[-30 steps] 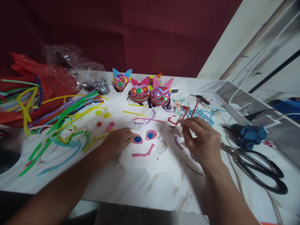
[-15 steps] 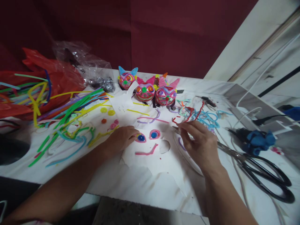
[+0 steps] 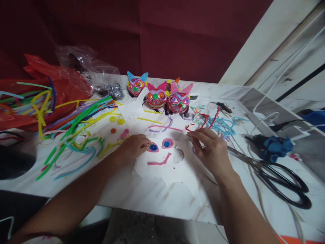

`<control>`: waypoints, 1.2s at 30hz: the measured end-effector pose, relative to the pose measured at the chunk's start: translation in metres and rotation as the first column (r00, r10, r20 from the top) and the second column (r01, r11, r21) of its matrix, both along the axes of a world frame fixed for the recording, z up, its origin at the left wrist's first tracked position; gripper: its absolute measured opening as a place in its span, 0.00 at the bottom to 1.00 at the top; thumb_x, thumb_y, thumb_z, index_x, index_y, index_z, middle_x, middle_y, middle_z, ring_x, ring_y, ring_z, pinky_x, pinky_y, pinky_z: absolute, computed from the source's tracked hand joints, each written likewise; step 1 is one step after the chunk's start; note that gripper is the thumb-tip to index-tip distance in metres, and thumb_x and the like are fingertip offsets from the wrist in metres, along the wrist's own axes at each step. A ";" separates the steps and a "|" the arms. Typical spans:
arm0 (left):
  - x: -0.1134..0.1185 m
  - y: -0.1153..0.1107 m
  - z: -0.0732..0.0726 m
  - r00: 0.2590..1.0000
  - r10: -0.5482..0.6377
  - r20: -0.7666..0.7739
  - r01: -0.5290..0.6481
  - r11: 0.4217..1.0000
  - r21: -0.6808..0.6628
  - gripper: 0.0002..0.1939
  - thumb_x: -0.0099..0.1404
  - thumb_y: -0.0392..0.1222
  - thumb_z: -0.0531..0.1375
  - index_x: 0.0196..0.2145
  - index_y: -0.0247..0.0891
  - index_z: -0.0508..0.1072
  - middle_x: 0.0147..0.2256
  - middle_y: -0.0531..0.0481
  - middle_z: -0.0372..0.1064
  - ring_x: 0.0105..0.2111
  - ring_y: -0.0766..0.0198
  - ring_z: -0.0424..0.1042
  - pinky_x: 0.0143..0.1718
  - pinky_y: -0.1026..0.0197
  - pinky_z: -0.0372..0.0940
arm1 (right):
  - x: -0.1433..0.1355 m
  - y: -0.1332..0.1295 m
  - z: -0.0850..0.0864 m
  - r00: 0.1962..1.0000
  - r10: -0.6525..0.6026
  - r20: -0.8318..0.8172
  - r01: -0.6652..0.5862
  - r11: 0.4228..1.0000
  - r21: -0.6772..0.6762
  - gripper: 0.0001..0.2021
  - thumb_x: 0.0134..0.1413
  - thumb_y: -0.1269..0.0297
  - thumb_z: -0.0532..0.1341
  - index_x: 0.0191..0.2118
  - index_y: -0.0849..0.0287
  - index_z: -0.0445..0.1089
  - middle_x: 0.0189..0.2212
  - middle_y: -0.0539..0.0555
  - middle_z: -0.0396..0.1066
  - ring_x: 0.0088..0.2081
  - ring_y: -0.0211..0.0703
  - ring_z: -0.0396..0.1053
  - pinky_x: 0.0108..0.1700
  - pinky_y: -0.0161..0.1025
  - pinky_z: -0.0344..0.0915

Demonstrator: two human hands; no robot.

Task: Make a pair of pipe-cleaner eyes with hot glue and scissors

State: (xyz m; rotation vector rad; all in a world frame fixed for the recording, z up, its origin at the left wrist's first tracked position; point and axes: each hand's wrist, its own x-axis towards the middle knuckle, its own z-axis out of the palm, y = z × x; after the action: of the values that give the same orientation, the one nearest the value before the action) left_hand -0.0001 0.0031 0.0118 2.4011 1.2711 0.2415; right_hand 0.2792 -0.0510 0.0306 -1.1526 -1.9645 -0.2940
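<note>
My left hand point(image 3: 133, 148) has its fingertips pinched at the outer corner of a pipe cleaner eye point(image 3: 153, 147), blue in the middle with pink and yellow around it. Beside it lies a second pipe cleaner eye point(image 3: 167, 143) with a pink rim. Both are on white paper point(image 3: 157, 174), above a bent pink pipe cleaner strip point(image 3: 159, 162). My right hand point(image 3: 212, 150) is closed in a pinch to the right of the eyes; a small thin tip shows at its fingers, too small to name. Short red pieces point(image 3: 189, 127) lie just beyond that hand.
Large black-handled scissors point(image 3: 264, 166) lie right of my right hand. Several decorated animal heads point(image 3: 156, 97) stand at the back. Loose green pipe cleaners point(image 3: 83, 123) and a red plastic bag point(image 3: 61, 76) are on the left; tangled blue ones point(image 3: 224, 126) lie on the right.
The view has shifted slightly. My right hand has moved a little to the left, still pinched. My left hand stays at the corner of the blue-centred eye.
</note>
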 end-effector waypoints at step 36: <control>-0.003 0.008 -0.013 0.987 -0.163 -0.014 0.163 0.969 0.188 0.19 0.66 0.31 0.55 0.48 0.44 0.81 0.38 0.49 0.75 0.41 0.62 0.75 0.44 0.64 0.67 | 0.004 0.006 0.013 0.983 0.135 0.128 -0.095 0.954 -0.283 0.12 0.59 0.77 0.57 0.39 0.62 0.78 0.34 0.59 0.77 0.35 0.47 0.75 0.38 0.40 0.69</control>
State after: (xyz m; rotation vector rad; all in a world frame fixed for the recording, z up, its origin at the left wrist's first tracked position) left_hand -0.0031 0.0107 -0.0008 2.6493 1.0852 0.3280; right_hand 0.2829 -0.0455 0.0435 -1.2118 -2.2461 -0.0431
